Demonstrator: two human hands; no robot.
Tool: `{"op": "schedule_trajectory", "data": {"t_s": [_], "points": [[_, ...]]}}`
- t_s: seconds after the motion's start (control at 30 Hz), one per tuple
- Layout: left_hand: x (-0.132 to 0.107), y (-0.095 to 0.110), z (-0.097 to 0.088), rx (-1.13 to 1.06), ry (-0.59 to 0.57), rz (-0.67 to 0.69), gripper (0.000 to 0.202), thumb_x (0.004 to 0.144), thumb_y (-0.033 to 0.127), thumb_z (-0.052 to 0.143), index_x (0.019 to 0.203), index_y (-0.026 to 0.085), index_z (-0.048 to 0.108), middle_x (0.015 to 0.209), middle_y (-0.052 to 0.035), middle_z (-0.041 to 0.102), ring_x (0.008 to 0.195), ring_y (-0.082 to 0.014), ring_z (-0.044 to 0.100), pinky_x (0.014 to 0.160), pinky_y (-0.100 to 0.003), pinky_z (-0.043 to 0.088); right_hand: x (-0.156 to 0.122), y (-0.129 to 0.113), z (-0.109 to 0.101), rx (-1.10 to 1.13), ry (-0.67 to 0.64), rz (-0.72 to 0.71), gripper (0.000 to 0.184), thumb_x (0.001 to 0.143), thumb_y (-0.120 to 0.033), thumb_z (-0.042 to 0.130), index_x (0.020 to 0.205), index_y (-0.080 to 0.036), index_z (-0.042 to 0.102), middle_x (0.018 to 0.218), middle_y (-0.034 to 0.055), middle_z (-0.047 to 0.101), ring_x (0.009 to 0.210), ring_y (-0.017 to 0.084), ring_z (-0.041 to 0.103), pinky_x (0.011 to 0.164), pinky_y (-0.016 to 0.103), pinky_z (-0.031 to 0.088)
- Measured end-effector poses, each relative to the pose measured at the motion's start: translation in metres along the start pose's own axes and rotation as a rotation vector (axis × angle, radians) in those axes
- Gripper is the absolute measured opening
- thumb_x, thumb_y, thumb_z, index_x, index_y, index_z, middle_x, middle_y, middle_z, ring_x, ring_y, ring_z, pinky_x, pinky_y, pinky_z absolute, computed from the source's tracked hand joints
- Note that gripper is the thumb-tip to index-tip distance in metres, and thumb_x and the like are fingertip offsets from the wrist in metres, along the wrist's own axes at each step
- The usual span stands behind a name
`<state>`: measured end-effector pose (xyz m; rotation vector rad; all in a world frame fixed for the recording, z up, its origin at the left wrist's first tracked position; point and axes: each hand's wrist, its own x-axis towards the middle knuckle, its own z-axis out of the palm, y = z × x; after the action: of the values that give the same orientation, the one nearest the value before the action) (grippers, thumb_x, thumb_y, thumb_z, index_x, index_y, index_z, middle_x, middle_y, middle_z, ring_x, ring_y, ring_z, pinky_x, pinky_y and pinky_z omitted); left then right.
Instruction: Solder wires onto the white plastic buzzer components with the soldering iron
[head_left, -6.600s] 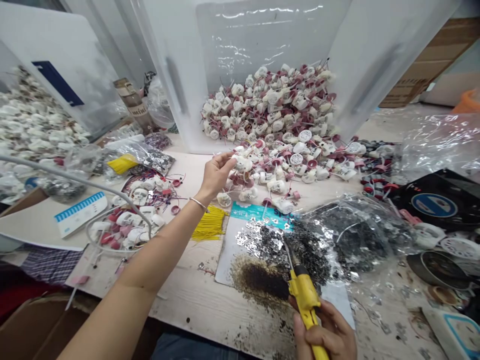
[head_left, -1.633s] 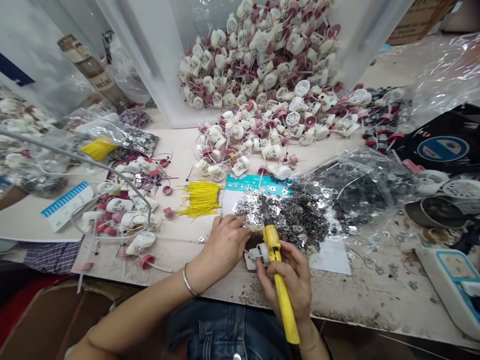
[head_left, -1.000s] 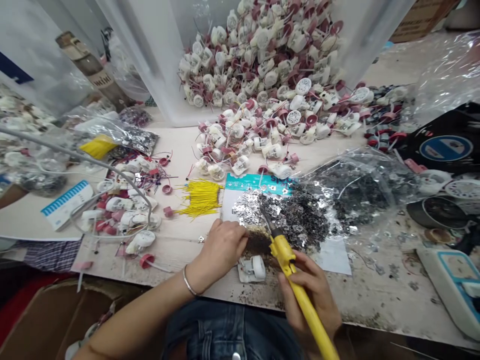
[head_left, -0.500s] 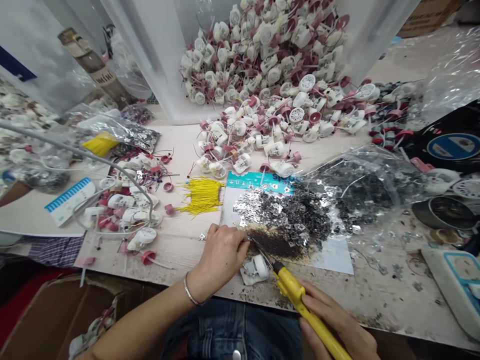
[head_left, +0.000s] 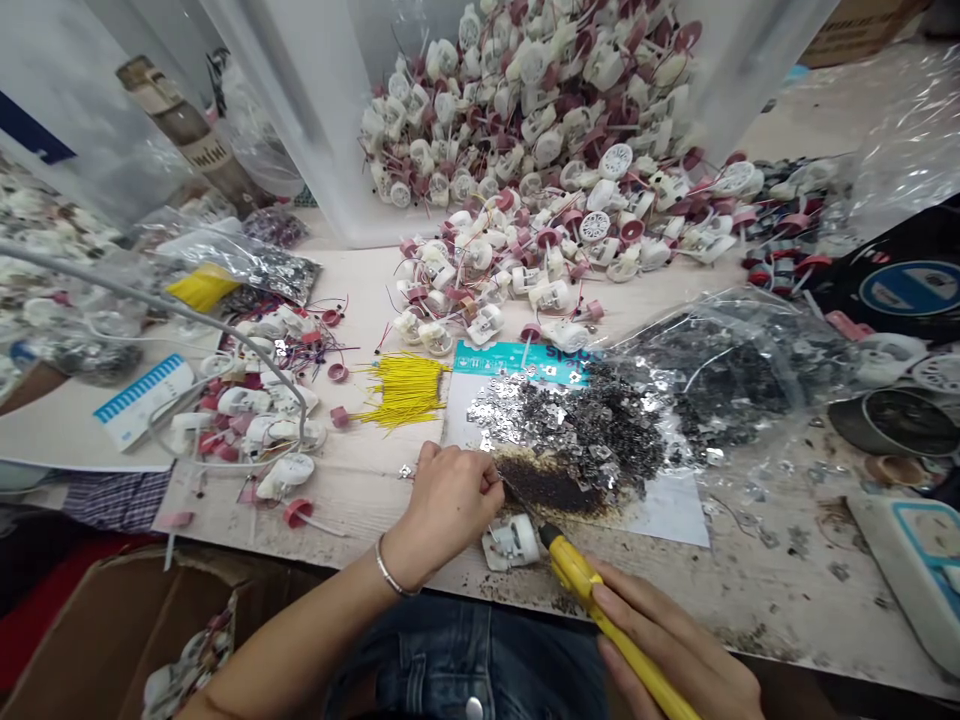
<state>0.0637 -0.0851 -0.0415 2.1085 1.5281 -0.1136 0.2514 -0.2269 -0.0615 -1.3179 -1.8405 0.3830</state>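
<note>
My left hand (head_left: 448, 500) rests on the wooden table near its front edge, fingers pinched together at the rim of a scorched dark patch (head_left: 551, 490); what they pinch is too small to name. My right hand (head_left: 675, 655) grips a yellow-handled soldering iron (head_left: 600, 615), its metal tip pointing up-left to the left fingertips. A small white plastic part (head_left: 512, 541) lies on the table just below the tip, between both hands. A heap of shiny metal pieces (head_left: 570, 425) lies just beyond on a white sheet.
A big pile of white and dark-red parts (head_left: 540, 200) spills from a clear bin (head_left: 300, 120) at the back. Yellow wire bundle (head_left: 401, 390) and more parts (head_left: 255, 420) lie left. A plastic bag of metal bits (head_left: 735, 380), a power strip (head_left: 911, 560) are right. A cardboard box (head_left: 97, 640) sits below left.
My left hand brought a white part from the pile to the table's front edge. Over the last second the iron drew back from the metal heap; its tip now meets the left fingertips.
</note>
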Motion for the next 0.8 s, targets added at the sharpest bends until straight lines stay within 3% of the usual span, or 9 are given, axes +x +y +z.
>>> {"op": "schedule_trajectory", "data": {"t_s": [0.13,0.2,0.27,0.37,0.43,0.57,0.63,0.73,0.8], "points": [[0.001,0.001,-0.002,0.009,-0.02,-0.005,0.018,0.078,0.02,0.052,0.065,0.019,0.064,0.068,-0.0009,0.07,0.068,-0.0191,0.061,0.073,-0.035,0.03,0.001,0.001,0.004,0.001,0.086,0.041,0.038,0.08,-0.007,0.057,0.116,-0.016,0.06,0.115,0.0093,0.065,0.103,0.02,0.065,0.084,0.028,0.058],[0.002,0.001,-0.002,0.01,-0.021,-0.003,0.018,0.078,0.02,0.052,0.065,0.02,0.065,0.068,-0.0008,0.07,0.068,-0.0193,0.061,0.073,-0.035,0.031,0.002,0.0,0.015,0.027,0.202,0.034,0.039,0.078,-0.005,0.059,0.115,-0.015,0.059,0.119,0.0101,0.062,0.104,0.022,0.065,0.081,0.029,0.059],[0.002,0.001,-0.002,0.013,-0.018,0.001,0.017,0.078,0.02,0.053,0.066,0.02,0.065,0.068,-0.001,0.07,0.068,-0.0197,0.061,0.074,-0.036,0.032,0.005,-0.002,0.032,0.089,0.286,0.049,0.031,0.076,0.0,0.058,0.102,-0.016,0.061,0.127,0.0098,0.056,0.105,0.022,0.065,0.076,0.028,0.061],[0.002,0.004,-0.002,0.024,-0.009,0.003,0.016,0.079,0.02,0.054,0.068,0.019,0.066,0.069,-0.0018,0.071,0.069,-0.0204,0.062,0.074,-0.036,0.034,0.01,-0.005,0.06,0.093,0.283,0.084,0.015,0.076,-0.004,0.062,0.079,-0.017,0.058,0.13,0.007,0.048,0.103,0.018,0.065,0.074,0.022,0.06],[-0.001,0.005,-0.003,0.034,-0.011,-0.002,0.016,0.08,0.02,0.055,0.069,0.019,0.067,0.069,-0.0022,0.071,0.069,-0.0206,0.063,0.074,-0.035,0.035,0.012,-0.005,0.073,0.037,0.271,0.068,0.013,0.078,-0.006,0.063,0.08,-0.017,0.057,0.127,0.0068,0.048,0.098,0.015,0.066,0.073,0.02,0.06],[-0.007,-0.007,-0.01,-0.101,-0.076,0.106,0.024,0.089,0.03,0.052,0.076,0.019,0.07,0.069,-0.0013,0.071,0.062,-0.0165,0.061,0.065,-0.029,0.038,0.01,-0.002,0.072,-0.009,0.323,0.068,0.016,0.075,-0.004,0.065,0.082,-0.017,0.058,0.123,0.0084,0.049,0.097,0.015,0.065,0.076,0.021,0.06],[-0.004,-0.023,-0.017,-0.133,0.014,0.109,0.028,0.092,0.032,0.048,0.082,0.019,0.071,0.074,-0.0024,0.072,0.064,-0.016,0.061,0.065,-0.027,0.04,0.009,-0.001,0.064,-0.01,0.32,0.069,0.019,0.07,-0.003,0.07,0.078,-0.015,0.058,0.123,0.0094,0.049,0.099,0.017,0.066,0.077,0.023,0.06],[0.009,-0.052,-0.026,0.047,0.302,-0.058,0.023,0.091,0.026,0.049,0.095,0.015,0.069,0.092,-0.0092,0.071,0.085,-0.0226,0.063,0.079,-0.033,0.043,0.012,-0.003,0.057,0.001,0.332,0.115,0.019,0.071,-0.002,0.068,0.076,-0.016,0.057,0.122,0.0085,0.05,0.095,0.016,0.067,0.073,0.022,0.061],[0.02,-0.068,-0.03,0.15,0.37,-0.134,0.019,0.089,0.023,0.052,0.095,0.014,0.068,0.096,-0.0107,0.07,0.093,-0.0261,0.061,0.084,-0.037,0.041,0.015,-0.004,0.057,0.007,0.37,0.13,0.017,0.073,-0.001,0.065,0.076,-0.017,0.057,0.123,0.0068,0.051,0.095,0.016,0.067,0.071,0.022,0.061]]}}
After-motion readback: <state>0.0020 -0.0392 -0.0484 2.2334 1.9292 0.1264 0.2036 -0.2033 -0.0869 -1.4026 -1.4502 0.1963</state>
